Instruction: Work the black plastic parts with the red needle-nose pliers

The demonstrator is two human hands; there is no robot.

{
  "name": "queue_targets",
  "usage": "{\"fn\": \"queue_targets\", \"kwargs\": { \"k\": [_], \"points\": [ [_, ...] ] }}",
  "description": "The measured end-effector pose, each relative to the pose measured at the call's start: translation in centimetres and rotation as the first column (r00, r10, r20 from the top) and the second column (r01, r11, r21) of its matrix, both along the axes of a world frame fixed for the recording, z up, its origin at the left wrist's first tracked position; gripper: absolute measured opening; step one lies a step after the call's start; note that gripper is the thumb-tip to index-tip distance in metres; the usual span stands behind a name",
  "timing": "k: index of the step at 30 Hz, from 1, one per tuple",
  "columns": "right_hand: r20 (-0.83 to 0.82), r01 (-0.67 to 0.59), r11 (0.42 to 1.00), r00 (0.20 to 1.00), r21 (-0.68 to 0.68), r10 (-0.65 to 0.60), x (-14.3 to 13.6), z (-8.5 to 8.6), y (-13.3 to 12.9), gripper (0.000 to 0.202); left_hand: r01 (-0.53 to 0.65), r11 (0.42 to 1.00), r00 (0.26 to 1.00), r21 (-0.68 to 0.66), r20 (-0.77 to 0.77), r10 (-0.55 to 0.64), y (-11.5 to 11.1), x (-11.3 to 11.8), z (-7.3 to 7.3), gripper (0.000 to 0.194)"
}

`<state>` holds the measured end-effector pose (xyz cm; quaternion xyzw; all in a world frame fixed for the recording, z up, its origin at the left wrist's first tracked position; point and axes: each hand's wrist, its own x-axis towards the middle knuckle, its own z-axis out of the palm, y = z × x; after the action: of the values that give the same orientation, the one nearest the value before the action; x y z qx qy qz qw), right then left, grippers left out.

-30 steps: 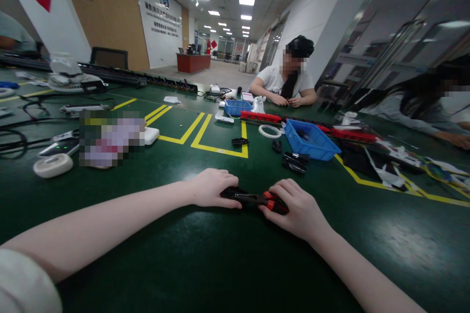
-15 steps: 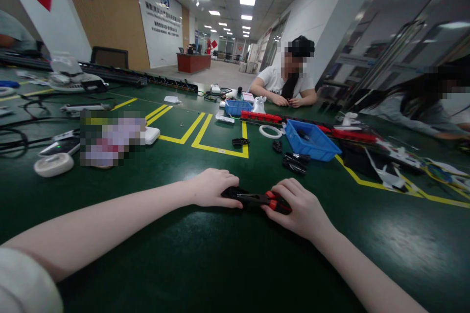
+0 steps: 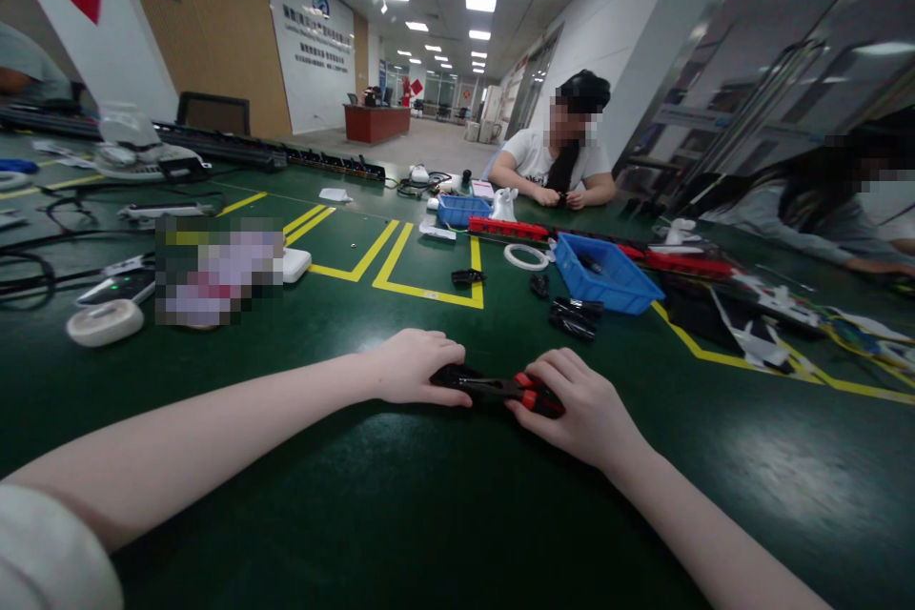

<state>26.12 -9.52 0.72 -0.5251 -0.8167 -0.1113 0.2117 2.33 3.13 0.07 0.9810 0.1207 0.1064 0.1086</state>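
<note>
Low over the green table, my right hand (image 3: 576, 400) is closed around the red-and-black handles of a pair of pliers (image 3: 504, 388). The jaws point left toward my left hand (image 3: 418, 367), whose fingers and thumb pinch a small glossy black piece (image 3: 452, 375). The plier tips reach this piece and seem to touch it; the exact grip of the jaws is too dark to make out. Beyond my right hand lie crumpled shiny black pieces (image 3: 576, 316), a smaller black piece (image 3: 539, 285) and another black scrap (image 3: 468, 276).
A blue bin (image 3: 607, 281) stands beyond my right hand, beside a white ring (image 3: 526, 255). A smaller blue bin (image 3: 461, 210) is farther back. At left lie a blurred-out phone (image 3: 229, 276), a white box (image 3: 295, 265) and a white round dish (image 3: 105, 321). A person (image 3: 558, 162) sits opposite.
My right hand and the pliers have shifted very slightly to the left. My left hand stays in place with the black piece.
</note>
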Motion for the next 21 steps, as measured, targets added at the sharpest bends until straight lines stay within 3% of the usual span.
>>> {"fn": "queue_targets", "kwargs": {
  "k": [21],
  "points": [
    [-0.003,-0.002,1.0,1.0,-0.001,0.002,0.29,-0.23,0.04,0.022,0.001,1.0,1.0,0.004,0.014,-0.001,-0.01,-0.02,-0.08,0.04]
  ]
}}
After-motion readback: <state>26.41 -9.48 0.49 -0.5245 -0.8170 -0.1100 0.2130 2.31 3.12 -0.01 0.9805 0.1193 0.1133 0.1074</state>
